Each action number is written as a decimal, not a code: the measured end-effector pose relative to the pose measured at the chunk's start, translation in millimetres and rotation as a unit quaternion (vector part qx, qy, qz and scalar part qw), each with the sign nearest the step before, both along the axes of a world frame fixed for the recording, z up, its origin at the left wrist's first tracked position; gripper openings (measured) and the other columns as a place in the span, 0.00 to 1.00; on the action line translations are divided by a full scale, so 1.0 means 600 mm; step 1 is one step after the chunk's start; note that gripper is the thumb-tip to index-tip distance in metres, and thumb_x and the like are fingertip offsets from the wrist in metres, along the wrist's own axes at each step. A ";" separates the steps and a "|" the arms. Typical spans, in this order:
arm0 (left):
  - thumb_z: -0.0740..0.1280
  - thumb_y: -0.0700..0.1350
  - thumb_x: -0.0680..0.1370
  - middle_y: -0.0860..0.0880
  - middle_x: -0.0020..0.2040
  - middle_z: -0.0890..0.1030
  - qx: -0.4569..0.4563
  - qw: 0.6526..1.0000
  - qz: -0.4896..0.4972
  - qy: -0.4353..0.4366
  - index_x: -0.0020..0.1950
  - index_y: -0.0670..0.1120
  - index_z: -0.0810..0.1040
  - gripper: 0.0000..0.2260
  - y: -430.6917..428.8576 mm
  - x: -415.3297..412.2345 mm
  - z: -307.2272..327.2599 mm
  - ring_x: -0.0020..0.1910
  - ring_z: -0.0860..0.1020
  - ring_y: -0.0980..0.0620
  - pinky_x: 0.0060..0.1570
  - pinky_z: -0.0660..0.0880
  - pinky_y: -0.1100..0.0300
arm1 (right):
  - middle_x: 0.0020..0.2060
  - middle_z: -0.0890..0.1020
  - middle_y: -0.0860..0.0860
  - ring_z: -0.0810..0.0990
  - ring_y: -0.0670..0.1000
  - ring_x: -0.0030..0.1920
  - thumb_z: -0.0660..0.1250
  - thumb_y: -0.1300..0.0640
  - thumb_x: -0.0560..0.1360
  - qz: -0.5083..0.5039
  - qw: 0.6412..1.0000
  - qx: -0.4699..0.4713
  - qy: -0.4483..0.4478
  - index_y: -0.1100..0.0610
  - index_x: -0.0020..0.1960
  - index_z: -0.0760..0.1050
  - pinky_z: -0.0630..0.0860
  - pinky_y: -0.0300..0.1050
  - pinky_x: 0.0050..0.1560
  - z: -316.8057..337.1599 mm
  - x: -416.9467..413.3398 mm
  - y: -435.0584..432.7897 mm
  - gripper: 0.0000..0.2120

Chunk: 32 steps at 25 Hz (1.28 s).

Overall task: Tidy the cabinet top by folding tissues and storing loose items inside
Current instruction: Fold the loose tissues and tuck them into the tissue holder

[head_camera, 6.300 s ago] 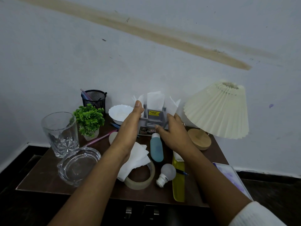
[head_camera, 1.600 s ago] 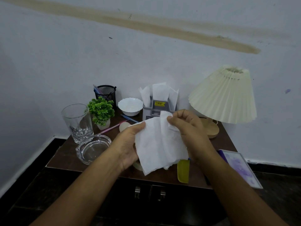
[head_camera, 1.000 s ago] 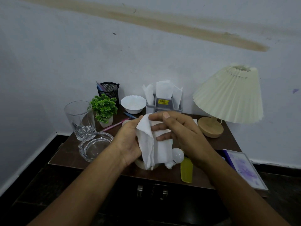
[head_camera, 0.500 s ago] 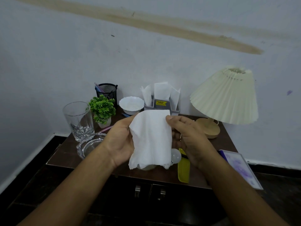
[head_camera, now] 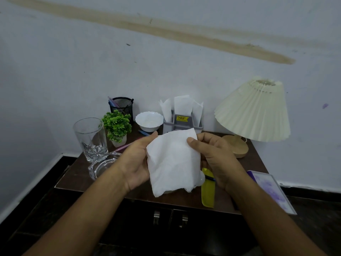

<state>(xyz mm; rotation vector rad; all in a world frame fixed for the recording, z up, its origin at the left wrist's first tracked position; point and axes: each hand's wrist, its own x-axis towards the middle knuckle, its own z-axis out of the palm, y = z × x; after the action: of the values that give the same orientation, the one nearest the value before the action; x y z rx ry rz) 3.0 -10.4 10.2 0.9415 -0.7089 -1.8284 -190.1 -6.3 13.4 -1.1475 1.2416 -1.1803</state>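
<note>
The white tissue (head_camera: 173, 161), suspended between the two hands with the left hand (head_camera: 136, 163) pinching its left edge and the right hand (head_camera: 212, 156) pinching its upper right corner, is judged light, limp and easily torn: hold it by corners, using gentle fingertip pressure.

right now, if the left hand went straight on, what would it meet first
Likely the grey tissue holder, just past the tissue the left hand grips; the white bowl lies close beside that line, depth unclear.

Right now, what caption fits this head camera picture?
Left hand and right hand hold a white tissue above the cabinet top.
</note>
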 end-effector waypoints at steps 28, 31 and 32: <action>0.71 0.44 0.75 0.43 0.50 0.87 -0.275 0.945 0.006 -0.177 0.55 0.42 0.84 0.11 0.005 0.019 0.013 0.47 0.85 0.48 0.47 0.81 0.54 | 0.46 0.87 0.58 0.86 0.59 0.49 0.76 0.64 0.73 0.161 0.965 -0.164 0.129 0.64 0.50 0.83 0.81 0.60 0.52 0.022 -0.016 0.014 0.07; 0.62 0.62 0.77 0.41 0.62 0.83 -0.110 0.993 -0.005 0.034 0.66 0.41 0.80 0.28 0.000 0.023 0.017 0.61 0.82 0.43 0.62 0.78 0.43 | 0.50 0.87 0.58 0.86 0.58 0.52 0.75 0.60 0.71 0.085 0.987 -0.132 -0.016 0.61 0.52 0.83 0.82 0.57 0.55 0.019 -0.012 0.008 0.11; 0.58 0.66 0.77 0.41 0.65 0.81 -0.085 0.993 -0.042 0.066 0.69 0.42 0.78 0.33 0.003 0.022 0.020 0.64 0.80 0.42 0.64 0.76 0.42 | 0.52 0.87 0.57 0.86 0.58 0.54 0.74 0.59 0.71 0.060 0.990 -0.115 -0.051 0.60 0.54 0.83 0.81 0.57 0.58 0.015 -0.012 0.005 0.12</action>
<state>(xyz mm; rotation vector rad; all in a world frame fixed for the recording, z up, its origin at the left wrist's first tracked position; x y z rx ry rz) 16.1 -8.4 22.0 0.6814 -0.8182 -1.8518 -197.1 -3.4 22.3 -1.2945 0.9630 -1.2989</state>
